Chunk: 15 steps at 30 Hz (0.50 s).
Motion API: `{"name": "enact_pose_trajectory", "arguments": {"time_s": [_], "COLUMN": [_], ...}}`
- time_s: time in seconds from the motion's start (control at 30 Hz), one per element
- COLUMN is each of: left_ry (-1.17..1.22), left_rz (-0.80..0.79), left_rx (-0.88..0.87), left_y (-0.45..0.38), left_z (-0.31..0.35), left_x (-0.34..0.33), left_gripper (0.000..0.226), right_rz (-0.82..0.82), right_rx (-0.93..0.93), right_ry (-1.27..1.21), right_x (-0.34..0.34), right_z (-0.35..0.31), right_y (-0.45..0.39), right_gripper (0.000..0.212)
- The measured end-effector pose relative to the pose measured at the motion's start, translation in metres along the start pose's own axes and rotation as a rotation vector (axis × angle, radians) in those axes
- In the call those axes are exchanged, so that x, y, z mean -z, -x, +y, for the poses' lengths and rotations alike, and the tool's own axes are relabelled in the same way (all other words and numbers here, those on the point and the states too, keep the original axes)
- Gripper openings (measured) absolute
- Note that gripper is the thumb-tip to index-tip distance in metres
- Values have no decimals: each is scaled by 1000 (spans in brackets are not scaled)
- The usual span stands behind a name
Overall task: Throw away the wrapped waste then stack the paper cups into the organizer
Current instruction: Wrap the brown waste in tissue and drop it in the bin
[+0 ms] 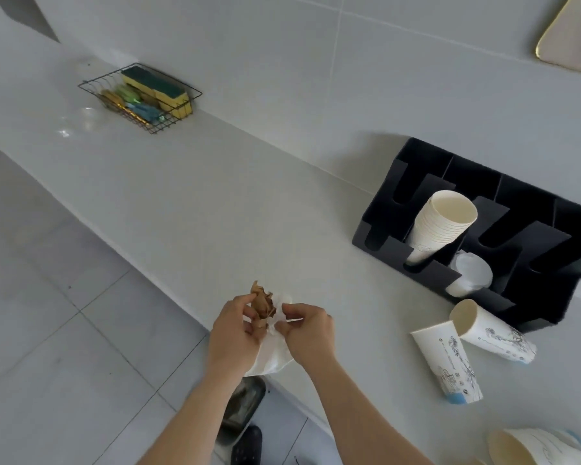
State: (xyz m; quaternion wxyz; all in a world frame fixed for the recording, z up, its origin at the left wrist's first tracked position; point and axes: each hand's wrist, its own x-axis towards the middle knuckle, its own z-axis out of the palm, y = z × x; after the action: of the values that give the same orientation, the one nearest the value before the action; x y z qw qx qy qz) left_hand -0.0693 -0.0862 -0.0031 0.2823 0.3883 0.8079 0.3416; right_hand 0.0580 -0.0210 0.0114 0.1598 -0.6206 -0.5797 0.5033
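Far left on the tabletop (pixel 188 196) sits a wire basket (pixel 141 99) of sponges. At the near edge, the left hand (pixel 233 333) has its fingers clamped on crumpled brown waste (pixel 261 305) nested in white tissue (pixel 270 359); the right hand (pixel 307 332) pinches the tissue's edge. Further right, two printed paper cups (pixel 450 360) lie tipped just before the black organizer (pixel 503 236), which holds a stack of cups (pixel 440 223).

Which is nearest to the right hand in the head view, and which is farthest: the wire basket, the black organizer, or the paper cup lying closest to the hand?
From the right hand, nearest first:
1. Lying paper cup, on the counter to its right.
2. Black organizer, farther right, against the wall.
3. Wire basket, far left, by the wall.
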Motion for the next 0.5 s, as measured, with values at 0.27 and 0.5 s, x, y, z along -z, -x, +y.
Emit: {"name": "enact_pose_trajectory", "arguments": {"time_s": [0.27, 0.5], "left_ry": [12, 68], "left_rz": [165, 223], "left_rx": [146, 332], "left_y": [16, 33], "left_z": [-74, -150], "left_x": [52, 70], "left_gripper": [48, 50], "right_rz": [-186, -307], "right_rx": [71, 93], "right_ry": [90, 215], "right_x": [-88, -165], "right_z": [-20, -6], "right_y": [12, 19], "right_gripper": [27, 16]}}
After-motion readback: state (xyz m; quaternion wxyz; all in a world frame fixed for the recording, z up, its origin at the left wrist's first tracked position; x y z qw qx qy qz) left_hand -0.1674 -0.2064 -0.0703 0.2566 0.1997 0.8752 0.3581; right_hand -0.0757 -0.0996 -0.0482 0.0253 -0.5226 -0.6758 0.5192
